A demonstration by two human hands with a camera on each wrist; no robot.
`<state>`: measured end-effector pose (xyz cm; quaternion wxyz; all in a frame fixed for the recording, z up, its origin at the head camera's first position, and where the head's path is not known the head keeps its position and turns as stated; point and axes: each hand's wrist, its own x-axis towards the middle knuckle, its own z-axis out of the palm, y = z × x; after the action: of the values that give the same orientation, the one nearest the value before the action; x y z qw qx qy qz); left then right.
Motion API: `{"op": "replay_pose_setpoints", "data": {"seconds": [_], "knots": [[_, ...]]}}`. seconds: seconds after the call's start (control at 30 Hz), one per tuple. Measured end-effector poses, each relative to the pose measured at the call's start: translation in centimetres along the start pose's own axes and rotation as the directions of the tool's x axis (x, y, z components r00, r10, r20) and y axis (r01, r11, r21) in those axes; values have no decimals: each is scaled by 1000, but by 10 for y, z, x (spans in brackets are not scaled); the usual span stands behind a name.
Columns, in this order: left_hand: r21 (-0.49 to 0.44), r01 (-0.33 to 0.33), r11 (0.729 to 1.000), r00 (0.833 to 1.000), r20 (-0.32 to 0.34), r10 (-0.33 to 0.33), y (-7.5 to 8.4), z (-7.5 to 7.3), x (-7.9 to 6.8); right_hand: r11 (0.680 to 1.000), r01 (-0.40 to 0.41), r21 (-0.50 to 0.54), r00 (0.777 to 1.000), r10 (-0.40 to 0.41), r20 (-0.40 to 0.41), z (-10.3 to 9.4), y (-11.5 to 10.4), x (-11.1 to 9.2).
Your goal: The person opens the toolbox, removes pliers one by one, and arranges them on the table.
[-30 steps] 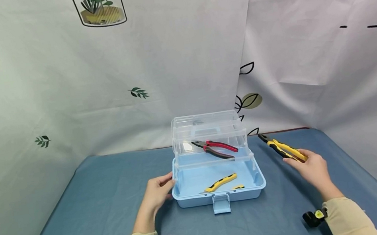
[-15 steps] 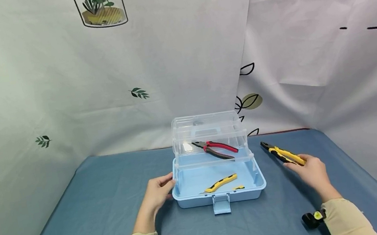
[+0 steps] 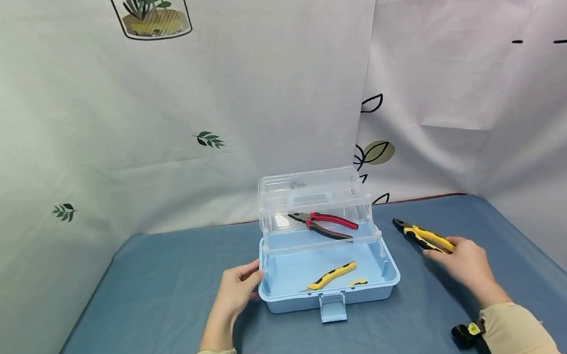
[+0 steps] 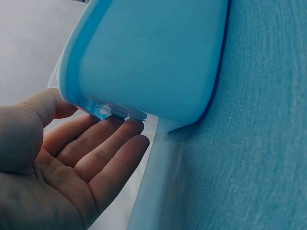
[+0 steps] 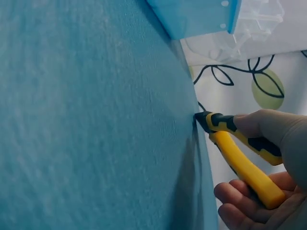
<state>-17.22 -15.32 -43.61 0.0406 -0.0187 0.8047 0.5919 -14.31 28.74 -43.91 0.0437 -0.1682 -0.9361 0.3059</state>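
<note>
From my seat at the far end I see the left hand (image 3: 234, 290) at the left end of the blue box (image 3: 301, 303), its fingers extended and touching the wall, thumb at the rim. The right hand (image 3: 467, 266) has thumb and fingers clamped on the handles of the yellow pliers (image 5: 244, 165), which sit right of the box, black head pointing away (whether that tip touches the table (image 3: 383, 344), I cannot tell). The clear lid (image 3: 311, 182) stands open; red pliers (image 3: 313, 219) show within its clear parts, and a yellow handle (image 3: 332, 276) lies inside the box.
</note>
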Motion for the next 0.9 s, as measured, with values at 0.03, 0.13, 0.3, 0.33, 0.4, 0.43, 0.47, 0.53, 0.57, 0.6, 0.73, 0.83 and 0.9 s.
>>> {"op": "replay_pose_setpoints", "data": {"seconds": [0.03, 0.13, 0.3, 0.33, 0.4, 0.43, 0.47, 0.53, 0.57, 0.6, 0.73, 0.83, 0.9], "knots": [[1, -2, 1000, 1000, -2, 2, 0, 0, 0, 1000, 0, -14, 1000, 0, 5, 0, -2, 0], [-1, -1, 1000, 1000, -6, 1, 0, 0, 0, 999, 10, -47, 1000, -9, 23, 1, -5, -2], [-2, -6, 1000, 1000, -5, 6, -1, -1, 0, 997, 6, -80, 999, -3, 37, 4, -7, -3], [-2, -3, 1000, 1000, -6, 3, -1, -1, 0, 997, 2, -80, 999, 1, 39, 4, -7, -3], [-3, -1, 1000, 1000, -6, 1, -1, 0, 0, 997, -6, -80, 999, 9, 43, 5, -7, -3], [-3, -2, 1000, 1000, -5, 2, -1, 0, 0, 997, -10, -80, 999, 13, 46, 5, -7, -3], [-6, 2, 1000, 1000, -6, -2, -1, 0, 0, 997, -12, -80, 999, 16, 50, 6, -7, -3], [-5, -2, 1000, 1000, -5, 2, -1, 0, 1, 996, -15, -85, 998, 20, 56, 6, -7, -3], [-5, -5, 1000, 1000, -4, 5, -1, 0, 1, 996, -16, -92, 998, 21, 59, 7, -7, -2], [-6, -4, 1000, 1000, -5, 4, -1, 0, 1, 995, -16, -99, 998, 23, 62, 7, -8, -2], [-2, -3, 1000, 1000, -4, 3, -1, 0, 1, 992, -29, -119, 996, 39, 77, 8, -10, 0], [-2, -1, 1000, 1000, -5, 1, -1, 1, 1, 991, -39, -128, 996, 49, 80, 9, -10, 0], [-2, -2, 1000, 1000, -6, 2, -1, 1, 1, 990, -43, -133, 995, 53, 79, 9, -11, 0]]}}
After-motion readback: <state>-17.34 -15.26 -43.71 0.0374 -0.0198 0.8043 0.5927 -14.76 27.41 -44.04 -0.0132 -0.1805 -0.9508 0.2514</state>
